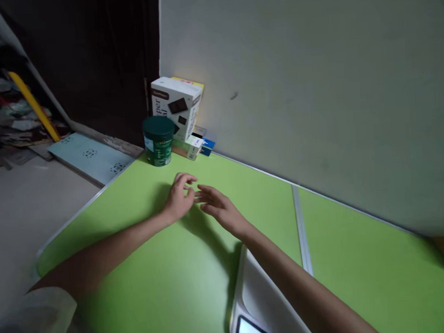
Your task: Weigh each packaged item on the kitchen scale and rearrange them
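Observation:
My left hand [179,197] hovers over the green table with its fingers curved and apart, holding nothing. Close beside it is my right hand [222,209], its fingers stretched toward the left one and nothing in its grasp. Beyond the left hand stands a dark green lidded tub [159,142]. Behind the tub, a white box with dark squares printed on it [177,107] rests on a smaller flat box [188,147]. Under my right forearm lies a white digital scale [245,288] with a lit display, partly hidden by the arm.
The green table [157,282] meets a pale wall [314,84] along its far edge. A metal strip [302,231] crosses the tabletop on the right. Blue packaging [207,146] shows beside the boxes. On the floor at left lies a light blue board [87,155], near a yellow bar [33,106].

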Demonstrator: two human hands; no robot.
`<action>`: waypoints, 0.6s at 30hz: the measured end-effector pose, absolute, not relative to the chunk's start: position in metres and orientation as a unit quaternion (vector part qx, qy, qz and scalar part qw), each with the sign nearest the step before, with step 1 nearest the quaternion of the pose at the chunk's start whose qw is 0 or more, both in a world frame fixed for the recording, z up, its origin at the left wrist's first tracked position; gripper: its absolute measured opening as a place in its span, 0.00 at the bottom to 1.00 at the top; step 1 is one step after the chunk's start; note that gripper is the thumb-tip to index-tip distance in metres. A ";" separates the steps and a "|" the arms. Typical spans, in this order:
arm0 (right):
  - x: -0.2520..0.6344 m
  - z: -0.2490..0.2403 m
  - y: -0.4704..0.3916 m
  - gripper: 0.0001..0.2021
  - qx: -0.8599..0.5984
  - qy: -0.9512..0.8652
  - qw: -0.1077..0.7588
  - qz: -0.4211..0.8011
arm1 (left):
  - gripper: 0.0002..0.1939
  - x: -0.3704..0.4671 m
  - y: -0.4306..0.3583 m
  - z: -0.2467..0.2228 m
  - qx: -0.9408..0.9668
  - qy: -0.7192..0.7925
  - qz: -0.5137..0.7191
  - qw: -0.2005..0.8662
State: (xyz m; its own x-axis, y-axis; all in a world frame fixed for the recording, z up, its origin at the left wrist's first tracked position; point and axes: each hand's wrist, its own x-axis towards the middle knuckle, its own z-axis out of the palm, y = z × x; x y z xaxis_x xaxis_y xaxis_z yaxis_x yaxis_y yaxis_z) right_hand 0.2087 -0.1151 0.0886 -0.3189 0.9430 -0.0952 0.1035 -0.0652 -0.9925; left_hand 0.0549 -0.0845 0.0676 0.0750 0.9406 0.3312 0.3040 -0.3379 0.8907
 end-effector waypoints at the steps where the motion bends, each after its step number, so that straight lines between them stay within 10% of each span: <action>1: 0.191 0.081 -0.098 0.28 -0.460 -0.567 0.372 0.573 | 0.15 0.043 -0.076 0.059 0.628 0.504 0.505 0.311; 8: 0.107 0.036 -0.013 0.46 -0.540 -0.511 0.436 0.507 | 0.34 -0.004 -0.023 0.019 0.496 0.620 0.560 0.237; 18: 0.081 0.018 0.040 0.46 -0.536 -0.558 0.500 0.390 | 0.42 -0.007 0.033 0.028 0.463 0.681 0.528 0.208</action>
